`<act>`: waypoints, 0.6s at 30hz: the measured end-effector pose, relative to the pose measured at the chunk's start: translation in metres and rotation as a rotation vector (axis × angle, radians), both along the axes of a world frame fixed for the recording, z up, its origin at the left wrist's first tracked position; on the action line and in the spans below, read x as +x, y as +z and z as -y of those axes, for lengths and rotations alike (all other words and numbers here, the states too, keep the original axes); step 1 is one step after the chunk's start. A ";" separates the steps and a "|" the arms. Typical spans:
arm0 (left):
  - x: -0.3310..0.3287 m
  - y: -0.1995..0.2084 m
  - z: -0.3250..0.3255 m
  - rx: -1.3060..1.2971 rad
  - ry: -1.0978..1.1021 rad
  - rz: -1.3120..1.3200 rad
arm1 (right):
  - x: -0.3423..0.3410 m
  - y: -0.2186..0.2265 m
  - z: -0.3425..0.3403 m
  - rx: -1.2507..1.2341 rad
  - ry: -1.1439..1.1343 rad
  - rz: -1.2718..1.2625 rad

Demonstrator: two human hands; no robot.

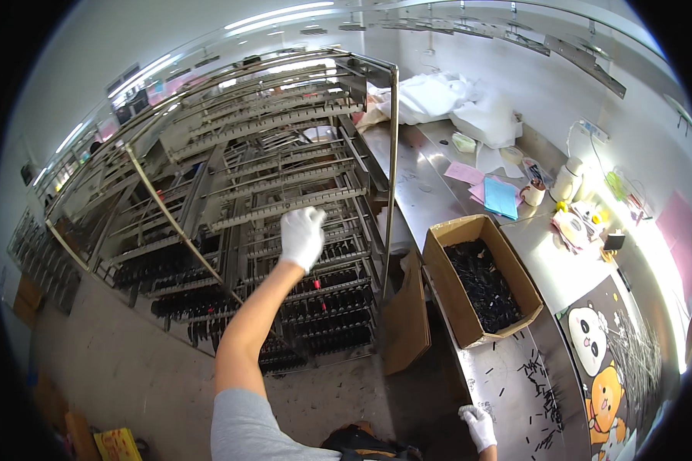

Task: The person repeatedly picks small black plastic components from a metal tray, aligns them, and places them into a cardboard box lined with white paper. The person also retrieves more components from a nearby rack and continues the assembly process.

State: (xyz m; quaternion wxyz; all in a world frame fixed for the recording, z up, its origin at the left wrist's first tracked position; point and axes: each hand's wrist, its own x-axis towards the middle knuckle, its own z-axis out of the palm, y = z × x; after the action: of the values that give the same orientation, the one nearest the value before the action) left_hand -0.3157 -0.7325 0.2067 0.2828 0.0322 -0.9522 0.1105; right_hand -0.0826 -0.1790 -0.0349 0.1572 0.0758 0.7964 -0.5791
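Note:
My left hand (302, 240), in a white glove, reaches out to a tall metal rack (394, 154). Its fingers are closed beside a notched metal bar (288, 206); whatever they hold, if anything, is too small to make out. Lower rows of the rack carry many small black pieces (331, 319), with a few red ones (317, 284) among them. My right hand (478, 427), also gloved in white, is at the near edge of the steel table (507, 396), fingers curled. Loose thin black pieces (544, 392) lie on the table to its right.
An open cardboard box (432, 265) of black pieces (484, 288) stands on the table. Beyond it lie blue sheets (500, 198), pink paper (463, 172), a mug (533, 192) and white plastic bags (438, 100). A cartoon mat (619, 346) covers the right side. Cardboard (407, 315) leans below the table edge.

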 end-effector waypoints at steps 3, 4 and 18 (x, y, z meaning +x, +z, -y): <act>0.012 -0.065 -0.011 -0.048 -0.491 0.425 | 0.051 -0.006 0.012 -0.036 -0.013 0.011; 0.013 -0.076 -0.008 -0.063 -0.635 0.356 | 0.066 -0.010 0.016 0.003 -0.041 0.057; -0.039 -0.117 0.056 0.244 -0.068 0.566 | 0.087 0.000 0.108 0.320 0.125 0.269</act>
State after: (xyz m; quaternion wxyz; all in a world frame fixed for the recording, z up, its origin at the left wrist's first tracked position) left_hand -0.3547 -0.7889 0.0898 0.0039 0.0017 -0.9999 -0.0096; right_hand 0.0040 -0.2873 -0.0346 0.2837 0.1266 0.8531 -0.4191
